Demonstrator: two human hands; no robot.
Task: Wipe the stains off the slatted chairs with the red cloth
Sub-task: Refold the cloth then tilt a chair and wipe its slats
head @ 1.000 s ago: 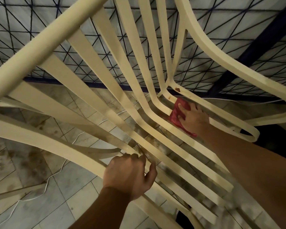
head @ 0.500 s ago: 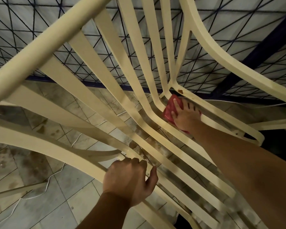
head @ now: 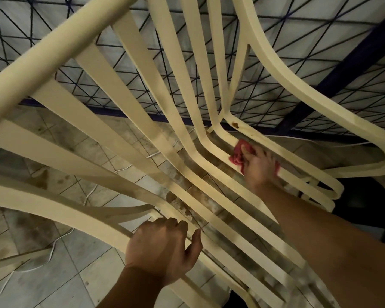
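Since the earlier frames the right hand [head: 259, 168] had slid the red cloth [head: 239, 154] along the seat slats, first up toward the bend where seat meets back, then slightly away from it again, so that the cloth sat bunched rather than flat. The left hand [head: 162, 250] had kept its grip in the same place on the near side of the slatted chair [head: 129, 107].

Taking the brown stain [head: 235, 124] at the chair's inner corner as the landmark: the cloth lay just below and slightly right of it, apart from it, crumpled on a cream seat slat. The right hand pressed down on the cloth with its fingers [head: 246, 151] extended toward the stain, the palm covering most of the fabric; a small edge of red showed on the far side of the hand as well. The right forearm ran from there toward the lower right corner.

The left hand was well below and left of the stain, curled around a slat near the curved side rail [head: 60, 210], fingers wrapped over the top and thumb stretched out along the slat beside them.

Between the slats, below the stain, the tiled floor [head: 60, 283] showed grimy brown patches, and a thin white cable [head: 51, 252] trailed across it. Above and behind the stain stood a pale panel with a dark blue wire grid [head: 209, 63]. No container was in sight.
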